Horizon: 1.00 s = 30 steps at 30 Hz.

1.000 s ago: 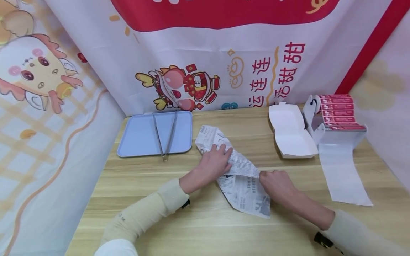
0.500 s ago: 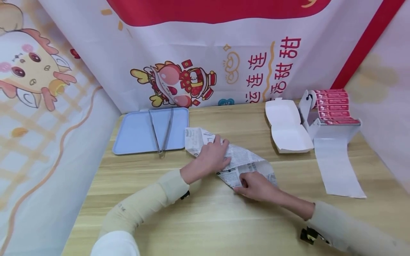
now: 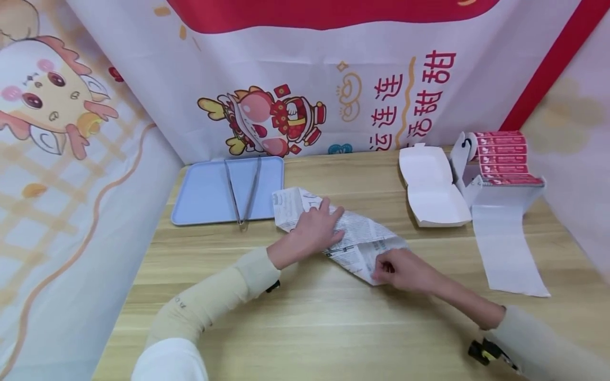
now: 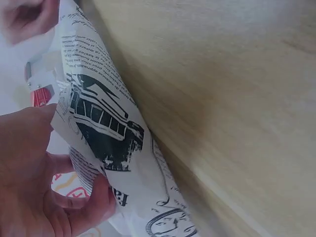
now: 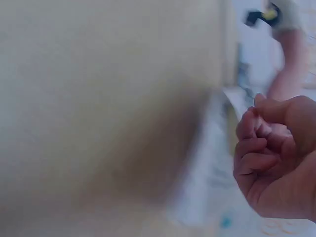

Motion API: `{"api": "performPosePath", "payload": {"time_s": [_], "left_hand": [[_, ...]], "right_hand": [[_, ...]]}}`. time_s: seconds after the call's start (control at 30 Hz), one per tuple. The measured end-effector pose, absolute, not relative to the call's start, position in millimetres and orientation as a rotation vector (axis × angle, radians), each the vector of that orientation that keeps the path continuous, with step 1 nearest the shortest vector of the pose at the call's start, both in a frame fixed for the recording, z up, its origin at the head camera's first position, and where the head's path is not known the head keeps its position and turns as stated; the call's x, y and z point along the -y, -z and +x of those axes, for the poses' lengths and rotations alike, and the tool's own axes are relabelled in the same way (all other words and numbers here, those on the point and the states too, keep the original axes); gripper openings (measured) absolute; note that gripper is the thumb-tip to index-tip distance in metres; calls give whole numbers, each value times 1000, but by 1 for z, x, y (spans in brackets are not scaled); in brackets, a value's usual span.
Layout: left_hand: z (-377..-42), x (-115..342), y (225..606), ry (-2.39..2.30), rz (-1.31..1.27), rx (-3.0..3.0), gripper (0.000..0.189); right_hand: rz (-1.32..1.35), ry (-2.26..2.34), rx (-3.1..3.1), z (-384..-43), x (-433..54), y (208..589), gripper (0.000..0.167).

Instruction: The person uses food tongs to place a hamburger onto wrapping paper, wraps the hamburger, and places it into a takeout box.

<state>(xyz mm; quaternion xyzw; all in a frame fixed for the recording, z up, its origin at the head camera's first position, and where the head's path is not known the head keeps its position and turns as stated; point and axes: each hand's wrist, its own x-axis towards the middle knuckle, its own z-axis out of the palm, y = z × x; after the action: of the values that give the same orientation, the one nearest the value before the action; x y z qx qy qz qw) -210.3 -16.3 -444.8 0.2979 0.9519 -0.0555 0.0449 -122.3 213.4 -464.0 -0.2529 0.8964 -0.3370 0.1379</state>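
Note:
A folded sheet of newspaper-print paper (image 3: 355,230) lies slantwise on the table, its near right end partly lifted. My left hand (image 3: 314,227) rests on its upper middle with spread fingers; in the left wrist view the fingertips of that left hand (image 4: 54,192) touch the printed paper (image 4: 108,118). At the near right corner of the paper, my right hand (image 3: 405,270) is curled, thumb and forefinger pinching the edge. The right wrist view shows this right hand (image 5: 276,153) with thumb against forefinger, the paper (image 5: 205,168) blurred beside it.
A blue tray (image 3: 200,196) with metal tongs (image 3: 251,196) stands at the back left. An open white paper box (image 3: 436,196) sits at the back right, beside a label dispenser (image 3: 505,159) trailing a white strip (image 3: 507,248). Printed cloth hangs behind.
The right hand has let go of the upper fold's end, moved to the near edge, then slid right along it. The lower flap is drawn in, narrowing the paper. The left hand stays on it.

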Motion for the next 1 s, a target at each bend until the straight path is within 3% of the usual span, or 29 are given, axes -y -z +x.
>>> {"api": "performPosePath", "payload": {"time_s": [0.2, 0.4, 0.53, 0.8, 1.0], "left_hand": [[-210, 27, 453, 185, 1112, -2849, 57], [-200, 34, 465, 192, 1230, -2845, 57], [-199, 36, 472, 210, 1330, -2825, 62], [-208, 55, 474, -484, 1291, -2660, 63], [-221, 89, 469, -1120, 913, -2743, 36]], "right_hand": [[-752, 892, -2791, -162, -209, 435, 3], [-884, 619, -2744, -197, -193, 439, 59], [-924, 559, -2655, -209, -177, 454, 81], [-884, 473, -2699, -202, -158, 467, 90], [-967, 246, -2757, -198, -150, 465, 84]]}}
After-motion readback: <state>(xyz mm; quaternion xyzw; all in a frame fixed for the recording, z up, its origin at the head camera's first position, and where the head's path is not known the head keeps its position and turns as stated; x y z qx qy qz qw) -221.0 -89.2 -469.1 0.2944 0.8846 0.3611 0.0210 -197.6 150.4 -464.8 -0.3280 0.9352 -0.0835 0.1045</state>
